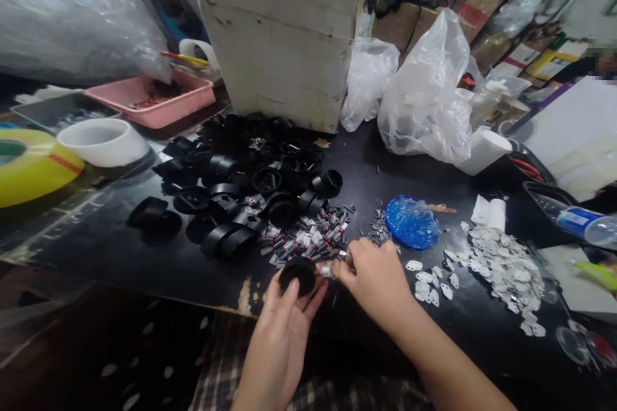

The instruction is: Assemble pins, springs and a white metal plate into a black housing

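The left hand [284, 321] is raised palm-up at the near edge of the table [96, 237], fingers curled around a round black plastic part [297, 274], which sits in its fingertips just above the table edge. The right hand [373, 279] is closed, fingertips pinched on a small metal piece [326, 270] held against the right side of the black part; the piece is too small to make out in detail.

Directly behind the hands lies a scatter of small red-and-white pieces [308, 241]. Beyond that, a large heap of black plastic parts [245, 180] of the same kind covers the middle of the table, reaching back to a tall white box [284, 32]. To the right of the small pieces is a short spread of tiny metal pins [378, 228], touching a blue plastic lid [411, 222]. Further right, a pile of flat white metal plates [496, 266] spreads toward the table's right end, a few lying loose near the right hand.

At the left, well apart from the hands, stand a roll of yellow tape [33, 164], a white bowl [101, 141] and a pink tray [154, 99]. Crumpled clear plastic bags [424, 96] sit at the rear right. A plastic bottle [585, 225] lies at the far right edge.
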### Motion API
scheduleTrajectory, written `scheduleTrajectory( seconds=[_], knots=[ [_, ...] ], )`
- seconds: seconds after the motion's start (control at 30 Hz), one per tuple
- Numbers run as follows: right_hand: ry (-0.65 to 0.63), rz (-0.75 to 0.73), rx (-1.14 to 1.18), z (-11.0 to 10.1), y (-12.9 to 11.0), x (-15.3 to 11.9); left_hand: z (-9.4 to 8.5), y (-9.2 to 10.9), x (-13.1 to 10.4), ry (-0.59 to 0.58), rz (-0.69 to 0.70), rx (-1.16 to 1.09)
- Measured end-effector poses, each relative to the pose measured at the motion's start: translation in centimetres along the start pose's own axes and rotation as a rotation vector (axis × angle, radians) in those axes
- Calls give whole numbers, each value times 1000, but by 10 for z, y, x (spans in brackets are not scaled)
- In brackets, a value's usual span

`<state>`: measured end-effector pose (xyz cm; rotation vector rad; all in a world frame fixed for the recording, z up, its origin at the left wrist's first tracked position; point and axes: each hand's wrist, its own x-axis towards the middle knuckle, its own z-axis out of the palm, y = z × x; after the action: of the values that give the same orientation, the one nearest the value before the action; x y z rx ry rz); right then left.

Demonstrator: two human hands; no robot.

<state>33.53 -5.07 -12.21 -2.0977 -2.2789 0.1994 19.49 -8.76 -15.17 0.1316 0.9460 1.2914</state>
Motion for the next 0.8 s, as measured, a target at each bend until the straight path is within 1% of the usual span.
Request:
scheduleTrajectory(
  seconds=[0.07,0.2,0.3,0.37,0.47,0.57,0.63,0.7,0.73,0.8],
  knots=[
    [28,-21,123,1,-2,-9,4,1,2,4,-15,-47],
    [84,-43,422,4,-4,-27,9,0,5,36,-103,-119],
    [89,-37,647,4,-2,-34,10,-1,3,57,-136,-132],
    [112,-35,772,2,1,-35,10,-1,1,52,-126,-124],
    [179,-47,801,-2,5,-36,7,-1,-3,-8,-83,-94],
    [200,-71,694,-4,5,-37,5,-4,-5,-63,-20,-21],
    [202,-104,664,-4,5,-38,4,-7,-6,-60,19,19],
    [198,-130,701,-5,4,-39,3,-8,-8,-46,16,32],
    [196,-118,741,-6,4,-40,3,-9,-8,-36,2,32],
    [189,-36,832,-7,4,-40,3,-9,-10,-8,-30,29]
  ],
)
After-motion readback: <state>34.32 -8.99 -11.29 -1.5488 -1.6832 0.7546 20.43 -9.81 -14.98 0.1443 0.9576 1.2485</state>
